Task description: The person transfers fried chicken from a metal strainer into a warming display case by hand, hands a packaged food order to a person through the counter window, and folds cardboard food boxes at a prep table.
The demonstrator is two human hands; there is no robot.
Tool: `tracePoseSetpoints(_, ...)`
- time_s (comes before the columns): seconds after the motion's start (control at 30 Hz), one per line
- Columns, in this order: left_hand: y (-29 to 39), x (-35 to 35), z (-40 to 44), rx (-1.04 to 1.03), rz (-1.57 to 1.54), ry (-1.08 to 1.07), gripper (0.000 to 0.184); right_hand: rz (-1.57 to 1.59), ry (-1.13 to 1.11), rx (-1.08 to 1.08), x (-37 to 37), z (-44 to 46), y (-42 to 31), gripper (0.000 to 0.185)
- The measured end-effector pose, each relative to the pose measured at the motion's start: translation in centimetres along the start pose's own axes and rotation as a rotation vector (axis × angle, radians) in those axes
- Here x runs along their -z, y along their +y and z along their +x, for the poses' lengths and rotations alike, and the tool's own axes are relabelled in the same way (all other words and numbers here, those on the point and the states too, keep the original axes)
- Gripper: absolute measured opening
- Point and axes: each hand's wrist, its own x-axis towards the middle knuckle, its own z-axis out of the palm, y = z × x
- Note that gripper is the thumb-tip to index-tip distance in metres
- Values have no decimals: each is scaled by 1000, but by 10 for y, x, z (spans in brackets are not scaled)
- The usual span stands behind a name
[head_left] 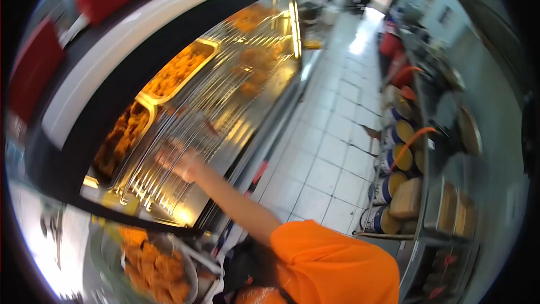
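My right hand point(181, 160), at the end of a bare forearm and orange sleeve point(337, 259), reaches inside a lit display cabinet. It is over the near end of a wire rack point(208, 98); motion blurs its fingers, and whether they hold anything cannot be made out. Beside the rack are a tray of orange-brown food pieces point(183, 67) and another of darker fried pieces point(126, 135). More pieces point(253, 67) lie farther back on the rack. Below the cabinet, a round metal bowl point(193, 278) holds browned fried pieces. My left hand is not in view.
The cabinet's thick dark and white frame point(140, 19) curves above the trays. To the right runs a white tiled floor point(329, 152). Beyond it, a shelf unit point(419, 208) holds several cans point(388, 188) and a wrapped block point(406, 198), with orange-handled pans above.
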Motion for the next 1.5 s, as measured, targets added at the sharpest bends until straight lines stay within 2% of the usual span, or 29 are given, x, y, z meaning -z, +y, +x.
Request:
tracePoseSetpoints(0.03,39,-17,7,299,-11,153,55,-106,-36,31,3,-10,1,36)
tracePoseSetpoints(0.1,30,-25,19,598,-283,284,55,-532,-207,175,37,-27,5,34)
tracePoseSetpoints(0.13,23,-24,19,750,-505,367,55,-999,-254,245,61,-36,10,33)
tracePoseSetpoints(0.17,22,-23,22,849,-663,436,55,-1879,-349,567,75,-63,26,32)
tracePoseSetpoints(0.2,25,-22,24,928,-774,481,54,-2398,-415,927,82,-92,52,32)
tracePoseSetpoints(0.23,1,-27,9,859,-595,577,56,-2392,-568,1059,81,-117,67,31)
tracePoseSetpoints(0.27,18,-21,35,1047,-786,597,54,-2209,-612,928,73,-136,86,31)
tracePoseSetpoints(0.3,25,-24,41,1093,-779,693,51,-2040,-628,812,57,-153,96,31)
tracePoseSetpoints(0.33,-4,-23,31,1119,-795,704,48,-1884,-615,694,35,-163,101,31)
tracePoseSetpoints(0.37,5,-21,34,1049,-843,638,45,-1734,-588,590,6,-173,106,31)
tracePoseSetpoints(0.4,2,-19,34,1055,-868,649,43,-1849,-769,510,-45,-177,120,34)
tracePoseSetpoints(0.43,-4,-17,29,1054,-901,650,41,-1917,-935,572,-56,-159,142,45)
tracePoseSetpoints(0.5,-22,-16,9,1024,-998,645,38,-2260,-747,546,-77,-143,186,49)
tracePoseSetpoints(0.57,-17,-16,15,1047,-968,647,34,-2546,-814,284,-97,-111,211,54)
tracePoseSetpoints(0.63,-34,-15,7,1058,-980,638,33,-2618,-814,194,-98,-93,224,58)
tracePoseSetpoints(0.7,-36,-16,4,1035,-1037,661,32,-2480,-779,279,-57,-63,237,58)
tracePoseSetpoints(0.77,-27,-18,8,1030,-1068,661,32,-2126,-624,216,-29,-47,240,51)
tracePoseSetpoints(0.83,-10,-15,15,1030,-1063,634,31,-2126,-563,146,-67,-81,220,50)
tracePoseSetpoints(0.9,-4,-16,22,1071,-1059,667,29,-2171,-531,167,-40,-68,220,48)
tracePoseSetpoints(0.97,-21,-15,13,1077,-1070,659,29,-2044,-243,-102,-92,-123,202,49)
tracePoseSetpoints(1.0,-27,-15,9,1068,-1088,669,28,-1958,-370,53,-88,-132,193,51)
tracePoseSetpoints(1.1,-28,-14,7,1032,-1035,637,27,-940,-630,-88,-60,-159,161,47)
tracePoseSetpoints(1.13,-24,-14,9,1044,-1074,644,27,-791,-584,-190,-56,-165,147,52)
tracePoseSetpoints(1.23,-21,-15,11,1019,-1015,656,31,-610,-422,-267,-36,-191,93,49)
tracePoseSetpoints(1.27,-24,-15,12,1031,-1018,626,34,-656,-378,-249,-23,-191,69,49)
tracePoseSetpoints(1.37,-28,-9,8,1054,-1035,507,47,-712,-146,-49,8,-181,28,50)
tracePoseSetpoints(1.47,-24,-8,12,1060,-989,493,48,-741,92,188,44,-128,4,49)
tracePoseSetpoints(1.5,-16,-7,17,1089,-981,507,48,-711,54,230,45,-112,-1,49)
